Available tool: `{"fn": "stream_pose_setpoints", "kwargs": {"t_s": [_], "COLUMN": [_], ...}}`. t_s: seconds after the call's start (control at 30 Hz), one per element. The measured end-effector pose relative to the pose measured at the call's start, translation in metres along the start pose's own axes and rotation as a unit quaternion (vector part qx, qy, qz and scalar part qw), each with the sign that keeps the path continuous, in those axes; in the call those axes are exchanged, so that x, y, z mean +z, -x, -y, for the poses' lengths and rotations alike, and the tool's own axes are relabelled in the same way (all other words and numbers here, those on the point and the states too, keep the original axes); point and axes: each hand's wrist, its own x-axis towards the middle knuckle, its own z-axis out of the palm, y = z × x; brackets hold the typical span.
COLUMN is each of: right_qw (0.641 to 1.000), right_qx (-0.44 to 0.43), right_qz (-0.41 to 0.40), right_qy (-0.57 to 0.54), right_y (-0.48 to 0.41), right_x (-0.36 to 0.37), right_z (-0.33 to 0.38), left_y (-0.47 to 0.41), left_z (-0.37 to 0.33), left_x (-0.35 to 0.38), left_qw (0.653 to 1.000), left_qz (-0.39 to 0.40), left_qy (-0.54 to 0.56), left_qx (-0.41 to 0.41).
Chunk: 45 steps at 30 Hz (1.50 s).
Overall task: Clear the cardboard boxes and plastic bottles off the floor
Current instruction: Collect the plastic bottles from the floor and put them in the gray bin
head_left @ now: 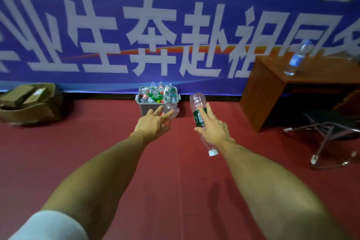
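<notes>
My right hand (213, 127) grips a clear plastic bottle with a green label (197, 101), its white cap pointing down toward me. My left hand (153, 123) holds a crumpled clear bottle (171, 110) against its fingers. Both hands reach out toward a grey bin (149, 108) on the red floor against the wall. The bin is heaped with several empty plastic bottles (157, 93). At the far left, flattened cardboard boxes (21, 94) lie in a large open cardboard box (29, 112).
A brown wooden desk (263, 91) stands at the right with a water bottle (296, 58) on top. A folding chair with a metal frame (329, 132) sits beside it. A blue banner with white characters (136, 25) covers the wall.
</notes>
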Motion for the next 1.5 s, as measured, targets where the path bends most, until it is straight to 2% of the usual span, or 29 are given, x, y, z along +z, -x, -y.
{"fn": "stream_pose_setpoints", "kwargs": {"t_s": [0.37,0.6,0.7,0.83,0.97,1.2,1.5], "right_qw": [0.997,0.996,0.996,0.993,0.985,0.988,0.988], "right_qx": [-0.073,-0.085,-0.078,-0.104,-0.154,-0.124,-0.103], "right_qz": [0.025,0.025,0.042,0.042,0.057,0.074,0.11], "right_qy": [-0.011,-0.004,-0.006,0.027,0.052,0.046,0.045], "right_y": [-0.225,-0.353,-0.411,-0.504,-0.593,-0.733,-0.848], "right_x": [0.018,0.02,0.021,0.025,0.031,0.019,0.033], "right_z": [0.014,0.023,0.024,0.016,0.011,-0.016,-0.014], "left_y": [-0.183,-0.29,-0.336,-0.416,-0.496,-0.625,-0.727], "left_z": [0.08,0.151,0.172,0.197,0.216,0.239,0.287], "left_x": [0.007,-0.004,-0.001,0.002,0.011,0.02,0.035], "left_qw": [0.997,0.993,0.994,0.989,0.989,0.985,0.982], "left_qz": [-0.01,-0.016,0.007,-0.006,0.013,0.023,0.061], "left_qy": [0.018,0.012,0.016,0.024,0.012,0.03,0.044], "left_qx": [-0.078,-0.115,-0.111,-0.146,-0.144,-0.168,-0.17]}}
